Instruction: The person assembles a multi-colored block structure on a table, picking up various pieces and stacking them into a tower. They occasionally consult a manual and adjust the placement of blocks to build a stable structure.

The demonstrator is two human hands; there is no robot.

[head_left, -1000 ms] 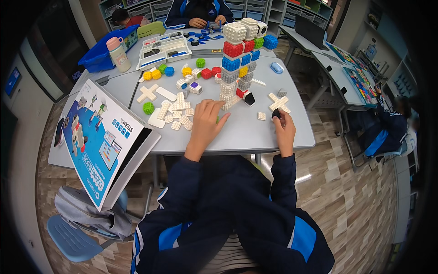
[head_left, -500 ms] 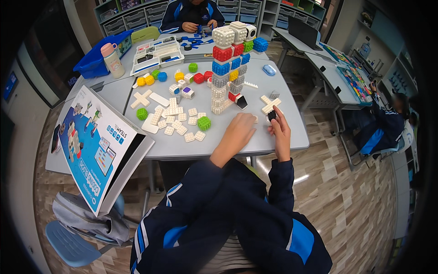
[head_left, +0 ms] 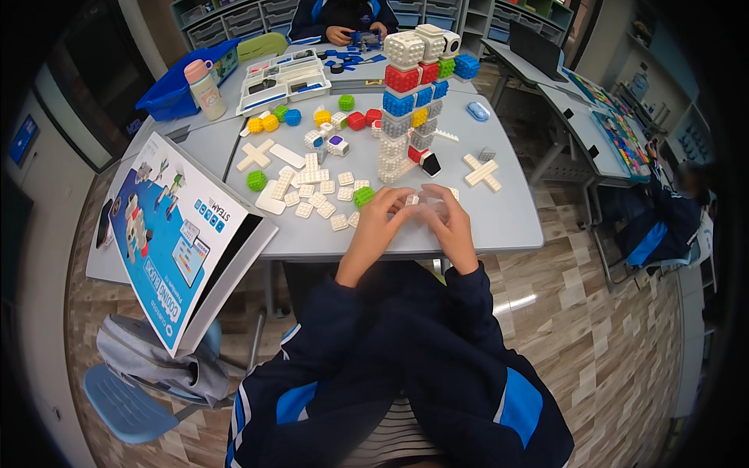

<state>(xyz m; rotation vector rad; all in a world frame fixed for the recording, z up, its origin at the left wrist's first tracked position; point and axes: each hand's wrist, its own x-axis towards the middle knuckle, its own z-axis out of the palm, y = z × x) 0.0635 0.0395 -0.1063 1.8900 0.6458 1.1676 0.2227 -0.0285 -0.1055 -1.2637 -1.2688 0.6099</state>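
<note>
At the front of the table my two hands meet with fingers curled toward each other. The fingertips of my left hand (head_left: 380, 225) close on a small white block (head_left: 412, 200). Across from it, my right hand (head_left: 452, 228) is curved near the same block; its fingers are smeared by motion, so its grip is unclear. Just beyond my hands stands a tall tower of studded blocks (head_left: 398, 104) in white, red, blue, grey and yellow, with a black-faced piece (head_left: 431, 163) low on its right side. A green block (head_left: 363, 196) sits beside my left hand.
Flat white square tiles (head_left: 326, 209) lie left of my hands; a white cross-shaped piece (head_left: 482, 172) lies to the right. A large box (head_left: 183, 242) leans at the table's left edge. Farther back are a parts tray (head_left: 285, 90), a bottle (head_left: 204, 92) and another person's hands (head_left: 339, 35).
My right hand has moved left from beside the cross-shaped piece to meet my left hand. The black piece it held no longer shows. My left hand has lifted and turned; the view has shifted slightly.
</note>
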